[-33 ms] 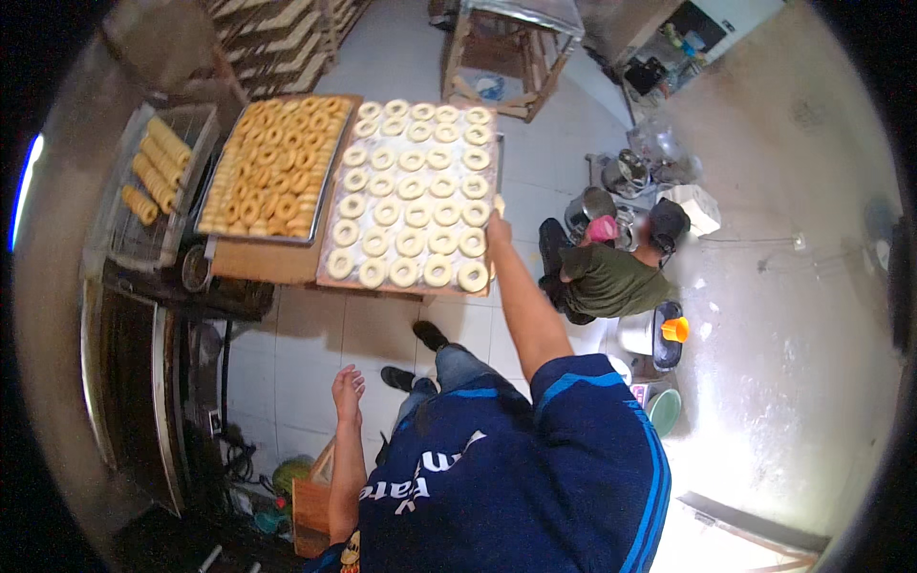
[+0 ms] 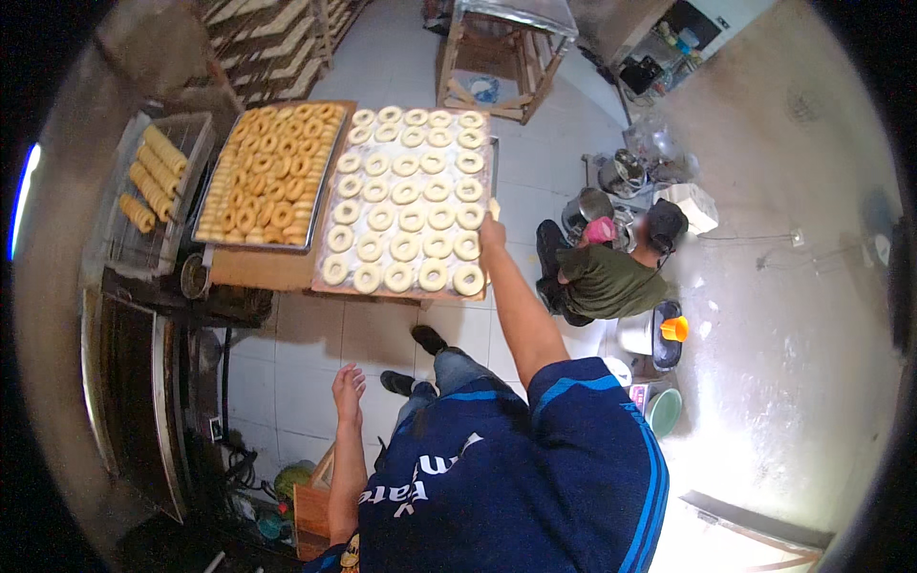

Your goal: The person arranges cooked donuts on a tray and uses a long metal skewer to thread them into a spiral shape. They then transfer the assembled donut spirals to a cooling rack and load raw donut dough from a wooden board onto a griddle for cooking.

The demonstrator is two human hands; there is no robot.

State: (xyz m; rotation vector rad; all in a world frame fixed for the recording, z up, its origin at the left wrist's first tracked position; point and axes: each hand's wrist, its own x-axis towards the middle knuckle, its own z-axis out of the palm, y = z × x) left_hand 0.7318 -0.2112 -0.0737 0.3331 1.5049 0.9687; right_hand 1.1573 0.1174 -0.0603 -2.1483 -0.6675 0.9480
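Observation:
A floured board [image 2: 387,250] carries rows of pale raw dough rings [image 2: 406,192]. At the board's right edge is my right hand [image 2: 491,234], with its fingers closed. A small pale piece [image 2: 494,207] shows at those fingertips; whether it is dough or part of the edge is unclear. My left hand [image 2: 350,392] hangs in the air below the board, touching nothing, its fingers loosely apart. Left of the board, a metal tray [image 2: 304,244] is heaped with golden baked rings [image 2: 272,172].
Ring-shaped bakes on rods [image 2: 156,172] sit in a wire basket [image 2: 196,143] at the far left. To the right, a person in a green shirt [image 2: 616,284] crouches by metal pots [image 2: 587,205]. A wooden-framed stand [image 2: 497,57] is at the back.
The view has shifted very slightly, so the board and tray sit a little lower and farther left. Both hands keep nearly the same pose.

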